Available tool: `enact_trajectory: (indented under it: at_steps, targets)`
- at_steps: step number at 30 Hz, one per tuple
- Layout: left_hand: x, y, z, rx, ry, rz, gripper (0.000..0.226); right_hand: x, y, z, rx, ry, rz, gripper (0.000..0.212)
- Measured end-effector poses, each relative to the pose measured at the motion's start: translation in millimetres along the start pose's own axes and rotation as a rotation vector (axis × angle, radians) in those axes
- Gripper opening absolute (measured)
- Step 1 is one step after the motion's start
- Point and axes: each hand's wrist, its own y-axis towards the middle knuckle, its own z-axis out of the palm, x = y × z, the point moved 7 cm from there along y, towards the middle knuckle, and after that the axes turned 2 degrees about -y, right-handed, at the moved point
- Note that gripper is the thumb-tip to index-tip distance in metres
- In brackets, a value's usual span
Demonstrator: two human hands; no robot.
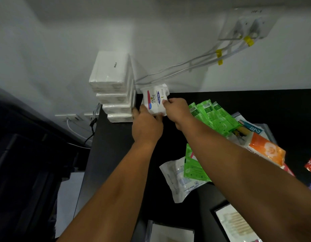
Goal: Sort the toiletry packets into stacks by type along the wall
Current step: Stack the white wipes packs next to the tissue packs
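Gripped between my left hand [147,123] and right hand [175,110], the soap packet [155,100] sits by the wall [168,49] beside the white stack [112,88] (placement step); next, I judge, a steady release.

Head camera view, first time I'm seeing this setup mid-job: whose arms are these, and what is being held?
No machine here: a person works bare-handed, and the single picture comes from a camera on their head, looking down. The left hand and right hand both grip a white Dove packet by the wall, just right of a stack of white packets. On the black table lie green packets, an orange packet and a white wipes pouch.
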Motion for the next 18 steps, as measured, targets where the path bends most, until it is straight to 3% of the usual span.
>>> enact_trajectory:
  at_steps: [3,12,18]
  targets:
    - [2.1,4.7,9.5,0.115,-0.113,0.048,0.077,0.0,0.7,1.6,0.006,0.016,0.024,0.031]
    - [9.1,6.4,-3.0,0.011,-0.124,0.026,0.036,1.2,-2.0,13.5,0.115,-0.005,0.033,0.035]
    - [5.2,16.0,-3.4,0.029,-0.079,-0.025,0.042,7.9,-6.2,16.7,0.186,-0.056,-0.038,0.039]
